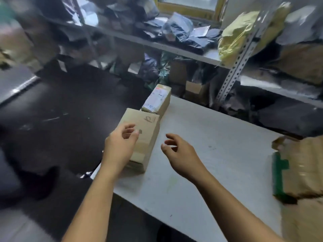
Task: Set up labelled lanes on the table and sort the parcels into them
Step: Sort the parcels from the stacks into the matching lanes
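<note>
On the cardboard box (139, 137) nearest me I see one dark handwritten mark on its top face, too loose for me to read as a letter or number. The smaller box (158, 100) just behind it carries a white shipping label (155, 99) with a red strip and blue print, all too blurred to make out.

Two cardboard parcels (142, 135) touching, table (209, 154) edge
</note>
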`<state>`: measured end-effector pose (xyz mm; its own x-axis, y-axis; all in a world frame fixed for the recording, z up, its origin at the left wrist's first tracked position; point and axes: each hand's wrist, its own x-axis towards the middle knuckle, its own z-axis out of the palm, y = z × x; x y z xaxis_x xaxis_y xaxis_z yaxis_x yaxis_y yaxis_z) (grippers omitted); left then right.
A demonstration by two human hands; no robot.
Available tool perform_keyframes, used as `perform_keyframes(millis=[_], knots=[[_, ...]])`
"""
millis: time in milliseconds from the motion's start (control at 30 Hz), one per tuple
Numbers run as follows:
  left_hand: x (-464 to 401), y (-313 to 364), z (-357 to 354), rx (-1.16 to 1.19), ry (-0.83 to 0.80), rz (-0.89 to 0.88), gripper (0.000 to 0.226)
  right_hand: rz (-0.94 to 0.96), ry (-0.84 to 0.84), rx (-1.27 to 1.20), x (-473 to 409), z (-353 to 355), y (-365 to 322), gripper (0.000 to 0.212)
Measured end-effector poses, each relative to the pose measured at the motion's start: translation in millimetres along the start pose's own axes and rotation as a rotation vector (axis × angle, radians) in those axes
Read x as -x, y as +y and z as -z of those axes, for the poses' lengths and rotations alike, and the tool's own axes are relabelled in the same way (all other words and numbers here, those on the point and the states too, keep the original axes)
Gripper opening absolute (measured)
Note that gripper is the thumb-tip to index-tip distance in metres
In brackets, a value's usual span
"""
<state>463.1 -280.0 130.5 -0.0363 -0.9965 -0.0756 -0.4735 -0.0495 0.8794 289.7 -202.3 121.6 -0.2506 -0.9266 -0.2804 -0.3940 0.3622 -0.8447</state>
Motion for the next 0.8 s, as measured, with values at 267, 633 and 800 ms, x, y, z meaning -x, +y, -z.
perform_keyframes(millis=[267,633,800], knots=[[-67.4,-98.4,12.6,-0.212,-0.080,0.289,0.053,-0.269,-0.179,-0.068,-51.6,-71.3,34.1,0.060],[-29.4,-90.5,-29.3,-0.162,-0.158,0.185,0.026,-0.307,0.103,-0.278,-40.3,-69.5,64.3,0.032],[6.0,-63.1,-74.5,-0.102,-0.244,0.110,0.021,-0.334,0.307,-0.302,-14.9,-29.2,90.0,0.032]])
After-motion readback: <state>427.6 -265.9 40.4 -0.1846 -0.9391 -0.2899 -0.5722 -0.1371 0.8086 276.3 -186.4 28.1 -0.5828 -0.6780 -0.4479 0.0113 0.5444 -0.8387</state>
